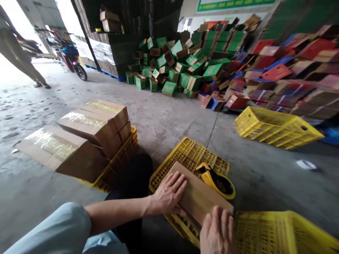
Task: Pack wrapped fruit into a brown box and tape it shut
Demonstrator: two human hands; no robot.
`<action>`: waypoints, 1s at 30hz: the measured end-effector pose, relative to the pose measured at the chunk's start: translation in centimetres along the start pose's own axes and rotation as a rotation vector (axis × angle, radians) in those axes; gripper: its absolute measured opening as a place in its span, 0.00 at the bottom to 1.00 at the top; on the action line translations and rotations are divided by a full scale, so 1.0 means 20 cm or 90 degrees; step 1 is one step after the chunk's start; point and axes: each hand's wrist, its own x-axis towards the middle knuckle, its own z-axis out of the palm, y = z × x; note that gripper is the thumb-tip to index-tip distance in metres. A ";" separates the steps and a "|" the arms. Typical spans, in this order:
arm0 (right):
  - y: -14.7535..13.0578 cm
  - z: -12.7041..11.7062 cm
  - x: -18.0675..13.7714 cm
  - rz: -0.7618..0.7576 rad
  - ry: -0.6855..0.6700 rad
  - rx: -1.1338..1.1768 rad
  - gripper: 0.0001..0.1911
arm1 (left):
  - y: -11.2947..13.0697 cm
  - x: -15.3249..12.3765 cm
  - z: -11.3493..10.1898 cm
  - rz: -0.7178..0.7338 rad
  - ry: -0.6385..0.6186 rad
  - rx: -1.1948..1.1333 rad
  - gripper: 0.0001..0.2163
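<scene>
A long brown cardboard box (197, 197) lies on an upturned yellow plastic crate (189, 146) in front of me. My left hand (171, 192) rests flat on the box's far-left end, fingers stretched out and thumb towards its near side. At the near-right end, my right hand (217, 231) lies on top with its fingers extended; its lower part is cut off by the frame. Against the box's far side sits a yellow and black tape dispenser (214, 178) with a roll on it, touched by neither hand.
Several taped cardboard boxes (79, 141) fill another yellow crate at left. More yellow crates stand at the lower right (265, 229) and farther right (275, 127). Behind are heaps of green cartons (169, 88) and red cartons (275, 72), a motorbike (66, 56) and a standing person (19, 46).
</scene>
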 end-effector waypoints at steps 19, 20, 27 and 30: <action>0.00 -0.03 -0.01 -0.121 -0.030 -0.227 0.38 | -0.08 0.00 0.00 0.075 -0.034 -0.048 0.46; -0.01 -0.03 0.00 -0.112 -0.032 -0.235 0.39 | -0.11 -0.01 0.00 0.058 -0.029 -0.042 0.47; -0.11 -0.02 0.05 -0.070 -0.039 -0.343 0.41 | -0.16 -0.05 0.02 0.020 0.017 0.010 0.47; -0.15 -0.02 0.07 -0.073 -0.047 -0.376 0.39 | -0.06 -0.02 0.03 -0.011 0.030 0.048 0.49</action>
